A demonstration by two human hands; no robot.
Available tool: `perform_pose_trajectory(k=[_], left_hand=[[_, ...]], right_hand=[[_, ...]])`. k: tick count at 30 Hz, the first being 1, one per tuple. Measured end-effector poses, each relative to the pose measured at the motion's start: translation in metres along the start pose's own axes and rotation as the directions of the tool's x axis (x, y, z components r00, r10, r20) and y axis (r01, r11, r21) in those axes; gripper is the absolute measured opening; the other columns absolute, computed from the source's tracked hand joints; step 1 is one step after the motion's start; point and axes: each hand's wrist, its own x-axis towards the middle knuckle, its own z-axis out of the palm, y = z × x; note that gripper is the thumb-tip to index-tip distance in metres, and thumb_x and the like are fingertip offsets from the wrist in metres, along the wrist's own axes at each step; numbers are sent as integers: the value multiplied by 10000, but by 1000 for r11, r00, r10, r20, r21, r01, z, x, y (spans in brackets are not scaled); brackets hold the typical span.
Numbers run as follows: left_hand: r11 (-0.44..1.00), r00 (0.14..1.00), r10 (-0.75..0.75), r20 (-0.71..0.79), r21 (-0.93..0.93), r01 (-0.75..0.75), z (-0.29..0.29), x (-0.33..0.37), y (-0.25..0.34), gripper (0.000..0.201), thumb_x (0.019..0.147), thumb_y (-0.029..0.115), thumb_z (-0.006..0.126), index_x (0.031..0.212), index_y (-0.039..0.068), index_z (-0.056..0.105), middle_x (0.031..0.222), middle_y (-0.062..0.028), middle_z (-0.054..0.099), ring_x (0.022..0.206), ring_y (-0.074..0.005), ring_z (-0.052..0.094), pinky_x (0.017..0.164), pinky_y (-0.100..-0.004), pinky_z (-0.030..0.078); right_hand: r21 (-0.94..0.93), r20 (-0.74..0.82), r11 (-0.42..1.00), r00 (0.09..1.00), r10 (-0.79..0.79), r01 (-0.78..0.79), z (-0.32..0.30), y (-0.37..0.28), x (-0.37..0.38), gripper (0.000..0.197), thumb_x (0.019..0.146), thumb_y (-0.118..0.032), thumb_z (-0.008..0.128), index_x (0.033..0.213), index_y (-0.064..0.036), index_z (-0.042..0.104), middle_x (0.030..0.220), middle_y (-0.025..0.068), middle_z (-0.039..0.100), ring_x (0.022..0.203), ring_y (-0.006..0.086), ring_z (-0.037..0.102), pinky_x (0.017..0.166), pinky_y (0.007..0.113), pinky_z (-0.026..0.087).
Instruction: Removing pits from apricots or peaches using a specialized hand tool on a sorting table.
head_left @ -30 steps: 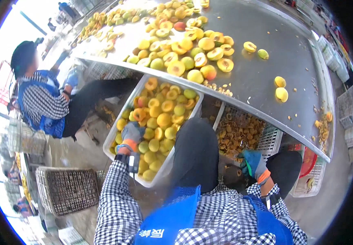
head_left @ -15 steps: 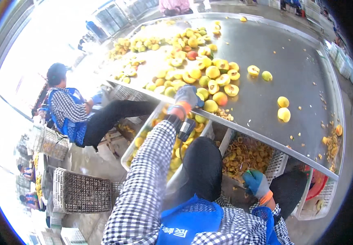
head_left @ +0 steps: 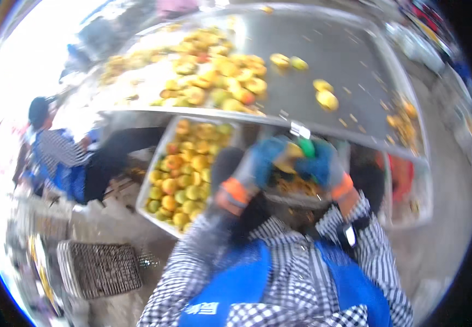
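My left hand (head_left: pixel 262 164), in a blue-and-grey glove with an orange cuff, is closed around a yellow peach (head_left: pixel 287 159) in front of my lap. Close beside it, my right hand (head_left: pixel 326 166) in a matching glove grips a small green-handled tool (head_left: pixel 306 147). A pale, shiny piece shows just above the green handle, but blur hides its shape. Whether the tool touches the peach, I cannot tell. Below my hands sits a crate of brownish scraps (head_left: pixel 296 188), partly covered by the gloves.
A metal table (head_left: pixel 323 60) spans the far side, piled with halved and whole peaches (head_left: pixel 219 71). Left of my knee stands a white crate (head_left: pixel 154 204) full of peaches. A red basin (head_left: pixel 401 177) is at the right. A co-worker (head_left: pixel 61 152) sits at the left, near an upturned crate (head_left: pixel 102 270).
My left hand has come back from the table edge to my lap, now with a peach. My right hand has risen to meet it. The view has shifted.
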Motion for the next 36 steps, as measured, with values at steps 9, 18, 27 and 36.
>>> perform_pose_trajectory(k=[9,18,27,36], left_hand=[[659,861,-503,-71,-676,330,-6,-18,2,381,944,377,612,1108,37,663,888,-86,694,674,-178,652,529,-277,507],[877,999,-50,-19,-479,35,6,-20,6,313,949,191,609,1185,-13,636,1067,-92,684,961,-198,667,835,-298,545],[977,998,-56,-34,-208,47,20,-18,32,271,946,237,612,1100,26,685,957,-90,717,884,-200,688,798,-313,551],[872,940,338,-49,392,-293,31,-17,30,245,803,171,752,1014,61,690,877,-90,719,815,-236,712,739,-321,542]], right_hand=[[-671,-126,689,874,-469,273,13,-21,-32,308,894,-342,702,1015,-68,634,899,239,664,870,433,658,689,476,528],[-766,-50,639,984,-170,71,31,-7,-60,473,902,-517,641,1044,-67,632,897,213,684,836,435,659,720,504,518],[-720,-14,684,983,-184,118,18,5,-55,500,881,-545,644,1057,-78,634,893,218,686,853,437,656,728,511,512],[-677,96,720,988,-119,152,4,14,-44,453,961,-515,548,1070,-92,666,896,235,677,859,446,644,720,499,505]])
